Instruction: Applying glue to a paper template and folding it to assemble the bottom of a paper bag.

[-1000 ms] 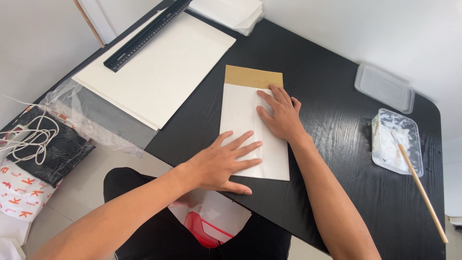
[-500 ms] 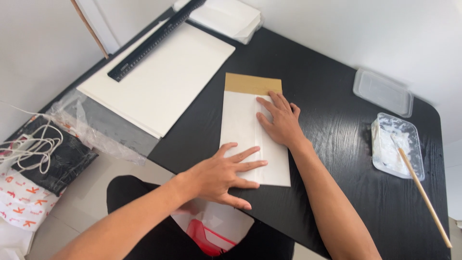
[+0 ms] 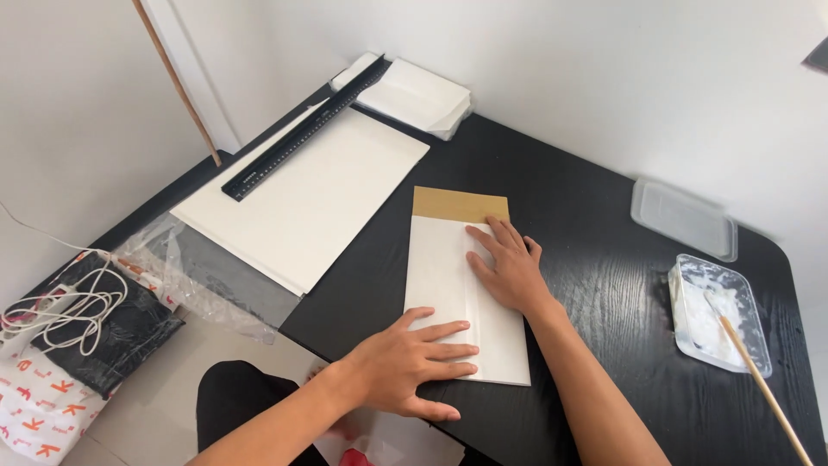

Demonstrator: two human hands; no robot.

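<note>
pressing flat on a white paper sheet (image 3: 466, 302) with both hands, near the front edge of the black table (image 3: 595, 216). left hand (image 3: 414, 362) lying open at the near end of the sheet, fingers spread and pointing to the right, palm down, pinching nothing. right hand (image 3: 509, 267) lying open higher up on the right half of the sheet, fingers spread and pointing away, also pinching nothing.

judging by how things lie: white sheet already laid over a brown card (image 3: 460, 204), covering most of it, only a tan strip showing at the far end. a soft ridge running along the middle of the sheet, so the smoothing looking not yet finished; far strip not yet covered.

sheet looking thin, matte and long, rectangular. card looking stiffer, plain kraft brown. table top showing dark wood grain.

lying at the left edge of the table: a big white board (image 3: 302, 198), smooth and flat, with a long black ruler (image 3: 302, 129) across its far side. sitting at the far corner: a stack of white sheets (image 3: 414, 91). standing near the right edge: a clear plastic tub (image 3: 716, 311) smeared with white paste, a wooden stick (image 3: 763, 388) leaning in it, and a clear lid (image 3: 681, 217) just behind.
</note>
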